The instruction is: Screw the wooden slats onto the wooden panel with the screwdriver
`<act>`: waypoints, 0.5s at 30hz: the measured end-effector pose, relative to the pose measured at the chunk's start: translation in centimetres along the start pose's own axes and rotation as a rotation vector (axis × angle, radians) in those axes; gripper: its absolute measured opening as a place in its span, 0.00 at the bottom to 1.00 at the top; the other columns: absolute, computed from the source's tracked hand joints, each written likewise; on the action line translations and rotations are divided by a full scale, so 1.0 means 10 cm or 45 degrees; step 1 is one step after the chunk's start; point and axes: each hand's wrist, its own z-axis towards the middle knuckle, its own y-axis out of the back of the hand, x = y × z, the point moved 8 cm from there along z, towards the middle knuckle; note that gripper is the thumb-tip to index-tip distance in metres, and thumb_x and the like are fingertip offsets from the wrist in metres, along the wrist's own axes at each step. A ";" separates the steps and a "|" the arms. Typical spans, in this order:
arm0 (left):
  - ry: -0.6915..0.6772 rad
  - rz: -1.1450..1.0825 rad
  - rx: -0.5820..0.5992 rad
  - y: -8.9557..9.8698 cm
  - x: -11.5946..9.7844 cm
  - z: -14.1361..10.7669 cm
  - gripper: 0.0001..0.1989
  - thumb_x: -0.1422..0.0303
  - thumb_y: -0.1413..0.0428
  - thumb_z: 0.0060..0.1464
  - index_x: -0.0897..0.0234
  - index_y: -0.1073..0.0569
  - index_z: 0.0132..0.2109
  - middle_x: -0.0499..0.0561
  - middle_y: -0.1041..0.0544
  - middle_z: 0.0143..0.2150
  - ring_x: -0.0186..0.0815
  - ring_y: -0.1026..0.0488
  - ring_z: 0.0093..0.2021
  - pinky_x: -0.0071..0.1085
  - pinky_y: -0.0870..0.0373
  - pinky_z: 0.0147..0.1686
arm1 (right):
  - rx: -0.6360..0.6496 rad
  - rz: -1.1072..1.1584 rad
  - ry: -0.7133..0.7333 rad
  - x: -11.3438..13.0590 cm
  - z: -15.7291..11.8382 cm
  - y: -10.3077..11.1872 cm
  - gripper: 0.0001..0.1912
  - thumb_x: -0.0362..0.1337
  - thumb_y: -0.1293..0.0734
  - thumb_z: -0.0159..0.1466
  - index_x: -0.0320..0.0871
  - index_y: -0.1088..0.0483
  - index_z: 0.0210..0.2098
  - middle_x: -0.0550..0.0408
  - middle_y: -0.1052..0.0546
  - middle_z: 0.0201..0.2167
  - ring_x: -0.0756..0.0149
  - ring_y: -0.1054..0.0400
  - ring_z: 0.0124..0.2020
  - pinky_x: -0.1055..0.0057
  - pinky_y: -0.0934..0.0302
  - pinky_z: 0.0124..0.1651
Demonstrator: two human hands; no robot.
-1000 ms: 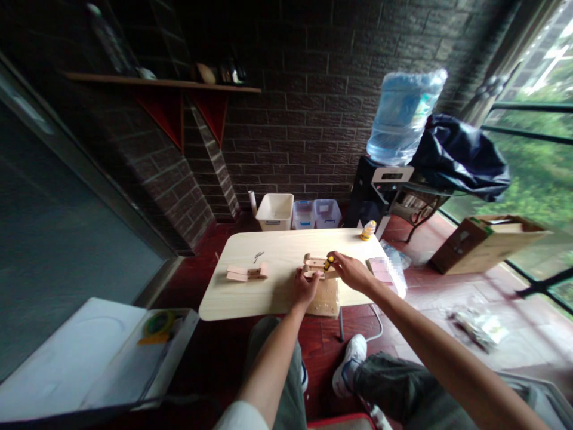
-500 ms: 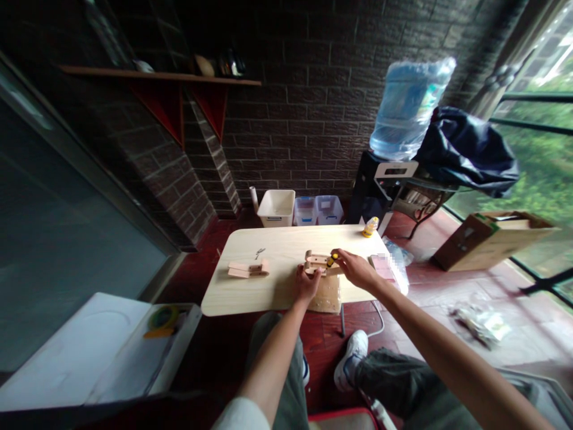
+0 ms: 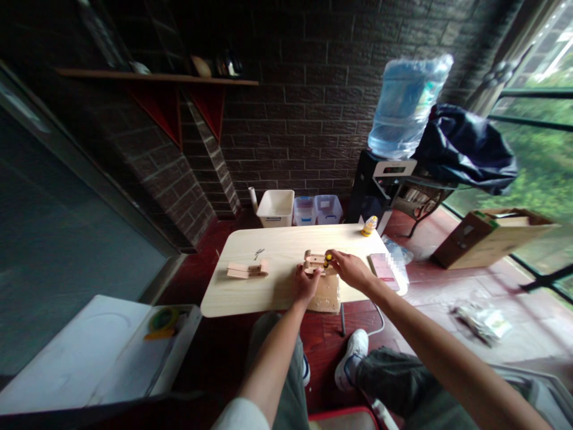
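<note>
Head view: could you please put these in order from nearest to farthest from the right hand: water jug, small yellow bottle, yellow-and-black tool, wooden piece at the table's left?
1. Yellow-and-black tool: held in the right hand.
2. Small yellow bottle: far right corner of the table.
3. Wooden piece: left side of the table.
4. Water jug: beyond the table, on the dispenser.

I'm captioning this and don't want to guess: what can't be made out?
Head view: the tip of the yellow-and-black tool in the right hand, too small to tell what it touches.
Head view: part of the wooden piece, hidden by the left hand.
Head view: the small dark parts, too small to identify.
Head view: the red-edged seat, cut off by the bottom edge.
</note>
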 end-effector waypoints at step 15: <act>0.001 0.051 -0.016 0.03 0.03 0.00 0.25 0.58 0.39 0.58 0.61 0.24 0.60 0.58 0.19 0.50 0.45 0.21 0.50 0.36 0.26 0.51 | -0.082 0.084 0.040 -0.11 -0.05 0.00 0.15 0.38 0.42 0.77 0.46 0.34 0.59 0.45 0.19 0.53 0.56 0.21 0.45 0.68 0.36 0.44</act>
